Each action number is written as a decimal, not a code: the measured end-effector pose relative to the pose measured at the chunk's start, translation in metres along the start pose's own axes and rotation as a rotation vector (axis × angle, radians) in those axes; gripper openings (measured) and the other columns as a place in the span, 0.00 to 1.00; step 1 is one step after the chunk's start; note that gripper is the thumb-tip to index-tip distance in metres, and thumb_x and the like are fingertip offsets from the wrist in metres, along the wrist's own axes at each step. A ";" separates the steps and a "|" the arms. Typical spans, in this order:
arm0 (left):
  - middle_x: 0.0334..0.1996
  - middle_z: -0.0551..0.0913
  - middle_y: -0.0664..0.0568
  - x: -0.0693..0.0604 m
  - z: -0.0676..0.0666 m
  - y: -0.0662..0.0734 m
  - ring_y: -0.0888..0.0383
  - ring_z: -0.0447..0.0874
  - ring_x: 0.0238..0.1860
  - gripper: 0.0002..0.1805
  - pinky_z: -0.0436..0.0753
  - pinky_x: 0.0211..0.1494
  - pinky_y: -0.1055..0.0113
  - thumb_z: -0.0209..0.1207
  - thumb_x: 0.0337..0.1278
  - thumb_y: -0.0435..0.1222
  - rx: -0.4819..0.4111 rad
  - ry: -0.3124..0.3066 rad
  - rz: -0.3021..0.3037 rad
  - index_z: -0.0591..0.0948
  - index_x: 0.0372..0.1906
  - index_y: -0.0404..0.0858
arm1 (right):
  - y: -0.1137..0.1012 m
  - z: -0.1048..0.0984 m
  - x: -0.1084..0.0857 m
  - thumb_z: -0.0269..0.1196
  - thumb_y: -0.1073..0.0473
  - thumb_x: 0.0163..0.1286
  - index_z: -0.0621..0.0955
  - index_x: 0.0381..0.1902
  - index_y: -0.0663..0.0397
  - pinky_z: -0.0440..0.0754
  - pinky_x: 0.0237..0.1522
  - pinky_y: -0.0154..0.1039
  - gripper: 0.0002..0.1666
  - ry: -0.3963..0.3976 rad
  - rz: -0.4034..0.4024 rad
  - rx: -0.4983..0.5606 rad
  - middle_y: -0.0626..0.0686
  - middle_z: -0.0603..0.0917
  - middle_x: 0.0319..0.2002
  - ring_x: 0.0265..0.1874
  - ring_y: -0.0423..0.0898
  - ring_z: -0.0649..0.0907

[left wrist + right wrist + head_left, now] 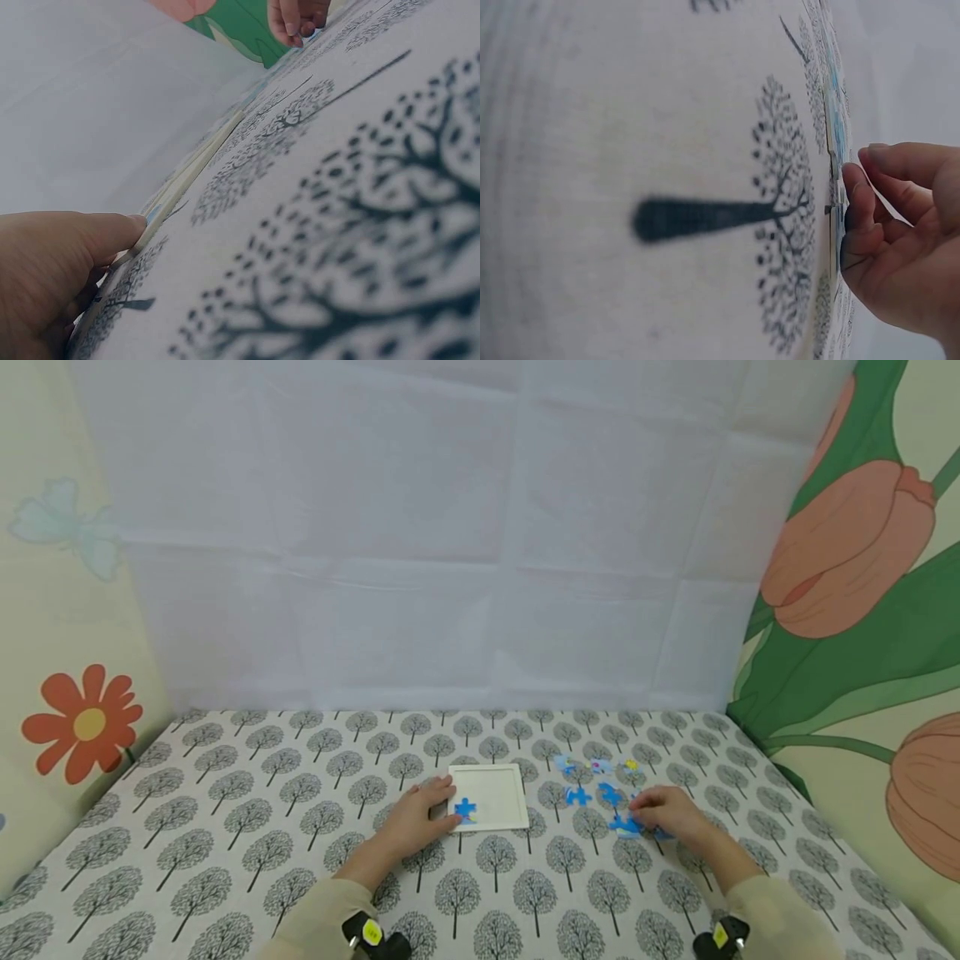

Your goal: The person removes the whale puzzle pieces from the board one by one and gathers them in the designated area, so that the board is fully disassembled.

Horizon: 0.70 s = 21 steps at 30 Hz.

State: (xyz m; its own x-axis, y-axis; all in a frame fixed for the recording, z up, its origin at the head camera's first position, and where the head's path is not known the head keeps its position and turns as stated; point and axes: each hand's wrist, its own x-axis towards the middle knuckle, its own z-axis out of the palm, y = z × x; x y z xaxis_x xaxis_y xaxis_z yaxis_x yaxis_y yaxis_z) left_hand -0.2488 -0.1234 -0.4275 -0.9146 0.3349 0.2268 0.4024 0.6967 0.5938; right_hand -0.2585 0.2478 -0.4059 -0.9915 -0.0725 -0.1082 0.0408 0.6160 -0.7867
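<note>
A white puzzle tray (491, 774) lies on the table, with one blue jigsaw piece (465, 808) in its near left corner. My left hand (415, 817) holds the tray by its left side; in the left wrist view the thumb (112, 234) presses on the rim. Over to the right, my right hand (670, 812) is down among loose blue jigsaw pieces (624, 827), its fingers bent. From the right wrist view, the fingertips are close to the flat pieces (836, 124), but whether they pinch one is hidden.
Several more loose pieces lie right of the tray, including a blue one (578, 796) and a yellow-marked one (632, 766) farther back. The tablecloth (322, 860) has a tree print. A white cloth (420, 543) hangs behind the table.
</note>
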 end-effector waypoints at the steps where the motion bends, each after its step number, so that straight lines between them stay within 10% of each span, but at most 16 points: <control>1: 0.58 0.64 0.43 0.000 0.000 0.000 0.46 0.56 0.60 0.27 0.50 0.61 0.53 0.59 0.49 0.39 0.000 0.001 0.001 0.70 0.54 0.28 | 0.000 0.000 0.001 0.56 0.65 0.59 0.79 0.35 0.64 0.70 0.22 0.38 0.08 0.007 0.011 0.003 0.51 0.76 0.26 0.23 0.45 0.73; 21: 0.57 0.65 0.42 0.000 0.003 -0.003 0.46 0.56 0.60 0.27 0.50 0.61 0.52 0.59 0.48 0.39 0.006 0.015 0.016 0.70 0.54 0.28 | -0.036 -0.005 0.013 0.58 0.57 0.60 0.76 0.42 0.65 0.72 0.27 0.42 0.17 -0.014 -0.054 0.025 0.51 0.78 0.33 0.29 0.49 0.74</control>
State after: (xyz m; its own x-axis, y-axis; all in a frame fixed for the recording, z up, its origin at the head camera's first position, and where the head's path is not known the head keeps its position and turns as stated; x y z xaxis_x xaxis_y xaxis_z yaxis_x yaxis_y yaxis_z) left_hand -0.2498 -0.1238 -0.4311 -0.9086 0.3363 0.2475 0.4168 0.6955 0.5853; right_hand -0.2738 0.2284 -0.3764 -0.9905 -0.1161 -0.0741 -0.0090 0.5914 -0.8063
